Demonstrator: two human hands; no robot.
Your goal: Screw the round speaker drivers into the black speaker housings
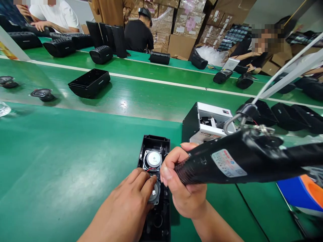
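A black speaker housing (pixel 165 209) lies on the green bench with its inside facing up. Two round speaker drivers sit in it: the upper driver (pixel 153 158) shows its silver back, and the lower driver (pixel 156 193) is partly covered by my left hand (pixel 133 191). The fingers of that hand are bent and close together over the lower driver, beside a short red wire (pixel 150 169). My right hand (pixel 183 181) is wrapped round the front end of a black electric screwdriver (pixel 212 163), held tilted above the housing's right side. Its tip is hidden behind my fingers.
A screw feeder (pixel 212 121) stands beyond my right hand. The screwdriver hangs from a cable (pixel 285 72). A blue and orange container (pixel 300 195) is at right. Across the conveyor (pixel 141 94) lie a black housing (pixel 89 82) and loose drivers (pixel 42 94). Several people work opposite.
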